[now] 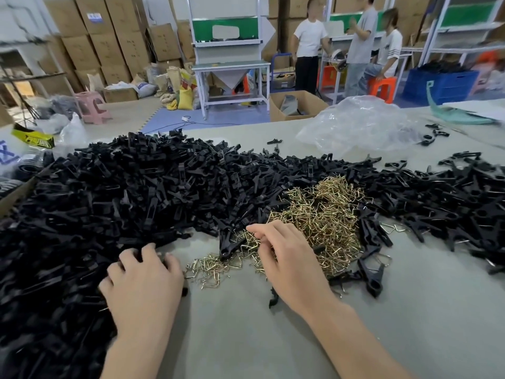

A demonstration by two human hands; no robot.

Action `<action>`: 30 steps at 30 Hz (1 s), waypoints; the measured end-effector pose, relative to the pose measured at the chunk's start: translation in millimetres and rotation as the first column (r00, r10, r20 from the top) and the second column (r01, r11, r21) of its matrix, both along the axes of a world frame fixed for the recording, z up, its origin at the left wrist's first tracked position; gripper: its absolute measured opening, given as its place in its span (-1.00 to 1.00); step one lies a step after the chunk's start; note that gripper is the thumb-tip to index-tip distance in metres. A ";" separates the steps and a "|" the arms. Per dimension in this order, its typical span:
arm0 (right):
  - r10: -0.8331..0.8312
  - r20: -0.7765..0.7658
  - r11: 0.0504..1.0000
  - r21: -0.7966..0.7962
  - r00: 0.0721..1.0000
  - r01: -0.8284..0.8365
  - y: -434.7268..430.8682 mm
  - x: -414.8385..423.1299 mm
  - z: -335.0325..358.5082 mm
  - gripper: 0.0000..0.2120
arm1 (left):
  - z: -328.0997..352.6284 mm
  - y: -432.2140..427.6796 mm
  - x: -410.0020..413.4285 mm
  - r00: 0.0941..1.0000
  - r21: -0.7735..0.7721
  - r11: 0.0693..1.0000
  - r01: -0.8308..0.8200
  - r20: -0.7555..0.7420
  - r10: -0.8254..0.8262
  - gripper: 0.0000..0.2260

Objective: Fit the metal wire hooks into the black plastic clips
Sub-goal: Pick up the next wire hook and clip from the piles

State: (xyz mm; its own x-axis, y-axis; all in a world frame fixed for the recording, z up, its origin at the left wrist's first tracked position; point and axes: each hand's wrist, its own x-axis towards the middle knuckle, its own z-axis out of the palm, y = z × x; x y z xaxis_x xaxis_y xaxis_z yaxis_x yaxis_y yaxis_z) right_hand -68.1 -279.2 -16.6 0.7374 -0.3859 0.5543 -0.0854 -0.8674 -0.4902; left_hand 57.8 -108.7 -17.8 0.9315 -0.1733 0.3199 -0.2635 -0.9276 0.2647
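As hooks (pixel 322 214) seem light, stiff, tangly, pinching at a bend is advised; right hand (pixel 287 261) is dug in, left hand (pixel 142 283) laid on clips (pixel 109 201) at 9 o'clock, grips untellable.

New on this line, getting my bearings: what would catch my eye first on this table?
A huge heap of black plastic clips covers the table's left and far side. A brassy pile of metal wire hooks sits centre-right. The left hand rests at the heap's edge; the right hand reaches into the hooks.
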 end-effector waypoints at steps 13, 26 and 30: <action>0.002 0.006 1.000 0.012 1.000 -0.002 -0.7 -2.2 1.2 -0.69 | 4.5 -7.7 5.6 0.961 -0.097 0.957 0.274 0.061 -0.269 -0.72; -0.003 0.029 1.000 0.000 1.000 0.003 -0.1 -4.1 2.5 -0.70 | 5.6 -6.2 10.9 0.940 -0.574 0.747 0.336 0.158 -0.301 -0.77; -0.008 0.036 1.000 -0.003 0.999 0.008 -0.5 -3.7 2.4 -0.70 | 8.5 -5.0 10.5 0.934 -0.577 0.735 0.356 0.211 -0.288 -0.75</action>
State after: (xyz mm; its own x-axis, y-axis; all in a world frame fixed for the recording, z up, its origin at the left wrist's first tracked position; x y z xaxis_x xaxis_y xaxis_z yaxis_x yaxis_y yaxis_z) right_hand -71.8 -279.7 -14.2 0.7138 -0.3905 0.5814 -0.0752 -0.8681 -0.4907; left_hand 68.2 -113.7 -9.3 0.8120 -0.1989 0.5487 -0.5738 -0.4438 0.6884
